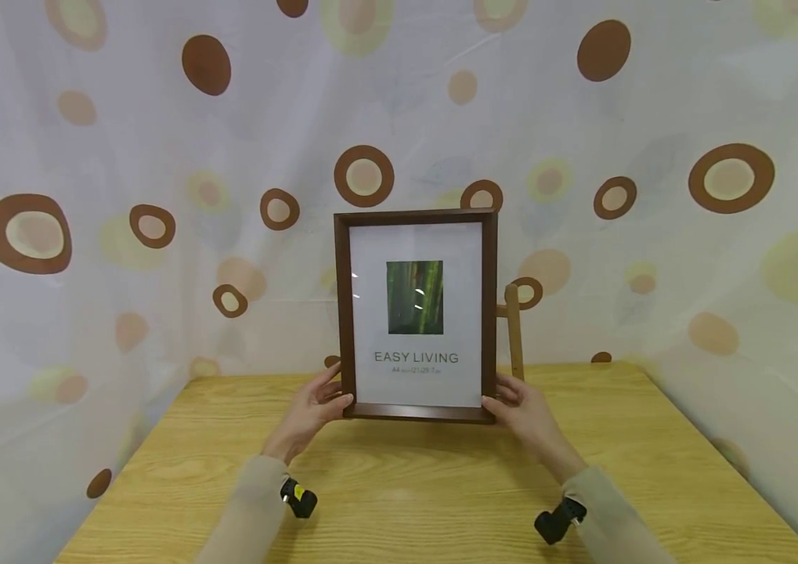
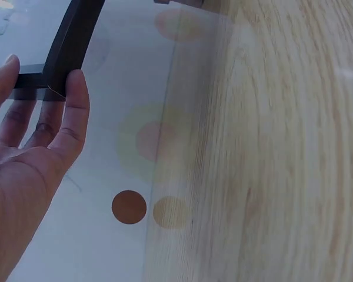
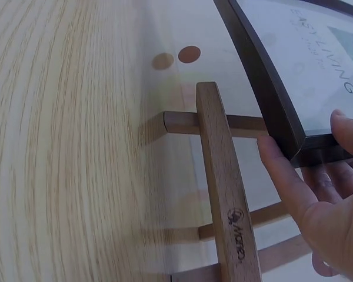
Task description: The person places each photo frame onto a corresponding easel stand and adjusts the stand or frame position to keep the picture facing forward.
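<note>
Both hands grip a dark brown picture frame by its lower corners, holding it upright with its front toward me. Behind the glass is a white sheet with a small green picture and the words "EASY LIVING". My left hand has its thumb on the front edge and its fingers beneath and behind the corner. On the opposite corner, my right hand holds in the same way. Part of a light wooden stand shows behind the frame's right side; its bars are close beside the right fingers in the right wrist view.
A light wood-grain table spreads under the hands. White cloth with brown and pale round spots hangs behind it and along both sides. Each wrist wears a small black camera on a strap over a beige sleeve.
</note>
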The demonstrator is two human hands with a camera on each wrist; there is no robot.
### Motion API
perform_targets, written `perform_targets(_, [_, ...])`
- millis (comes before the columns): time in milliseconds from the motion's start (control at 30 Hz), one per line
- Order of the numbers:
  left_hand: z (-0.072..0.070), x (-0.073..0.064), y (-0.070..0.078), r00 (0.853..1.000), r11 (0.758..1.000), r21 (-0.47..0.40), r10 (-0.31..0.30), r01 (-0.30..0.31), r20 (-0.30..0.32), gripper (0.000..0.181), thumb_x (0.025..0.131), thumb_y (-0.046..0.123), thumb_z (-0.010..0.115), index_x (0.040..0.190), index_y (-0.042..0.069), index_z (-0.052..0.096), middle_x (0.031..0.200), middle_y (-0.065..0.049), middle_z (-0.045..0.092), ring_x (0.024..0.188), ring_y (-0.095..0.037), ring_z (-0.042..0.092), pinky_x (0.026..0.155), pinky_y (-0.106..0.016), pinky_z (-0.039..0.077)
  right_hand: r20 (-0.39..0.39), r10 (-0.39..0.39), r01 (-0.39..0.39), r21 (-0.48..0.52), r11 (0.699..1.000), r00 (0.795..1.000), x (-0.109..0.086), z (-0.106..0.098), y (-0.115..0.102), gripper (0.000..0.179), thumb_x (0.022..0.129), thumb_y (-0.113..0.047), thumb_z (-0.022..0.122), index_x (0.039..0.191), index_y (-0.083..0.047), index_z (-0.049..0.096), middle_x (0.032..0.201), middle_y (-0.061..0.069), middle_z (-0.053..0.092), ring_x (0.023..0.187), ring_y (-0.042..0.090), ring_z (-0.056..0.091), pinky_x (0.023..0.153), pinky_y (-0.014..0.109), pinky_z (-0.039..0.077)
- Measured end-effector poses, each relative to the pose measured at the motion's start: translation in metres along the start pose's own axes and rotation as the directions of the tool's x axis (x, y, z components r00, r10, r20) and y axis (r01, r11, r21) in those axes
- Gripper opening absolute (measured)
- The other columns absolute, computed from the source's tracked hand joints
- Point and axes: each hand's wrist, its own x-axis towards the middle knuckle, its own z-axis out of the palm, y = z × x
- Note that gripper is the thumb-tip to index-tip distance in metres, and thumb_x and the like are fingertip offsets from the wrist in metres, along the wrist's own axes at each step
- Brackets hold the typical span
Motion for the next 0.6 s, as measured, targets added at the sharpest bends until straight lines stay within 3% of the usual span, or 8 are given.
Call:
perform_targets(367, [0.022,0.016,0.004,0.998,0.999,-0.023,0.029,-0.028,0.059,0.069,0.097,0.012,0.062,0.156,0.023,0.027,0.144,-0.018,0.048,0.123,-0.026,0.055,0.1,-0.041,0.051,-0.027,0.019,-0.018,0.045,0.999,0.999,-0.002,-0.021,0.004,0.069,0.096,-0.016,0.064,0.152,0.004,0.027,0.148,0.031,0.039,0.127,0.039,0.052,0.088,0.034,0.057])
perform_targets(600, [0.034,0.025,0.006,0.993,0.996,-0.049,0.084,-0.08,0.089,0.068,0.097,0.008,0.061,0.156,0.018,0.028,0.136,-0.021,0.054,0.109,-0.019,0.061,0.092,-0.035,0.054,-0.035,0.003,-0.001,0.055,0.998,0.999,-0.002,-0.032,0.006,0.066,0.097,-0.015,0.062,0.152,0.003,0.028,0.147,0.029,0.042,0.119,0.029,0.058,0.083,0.028,0.058])
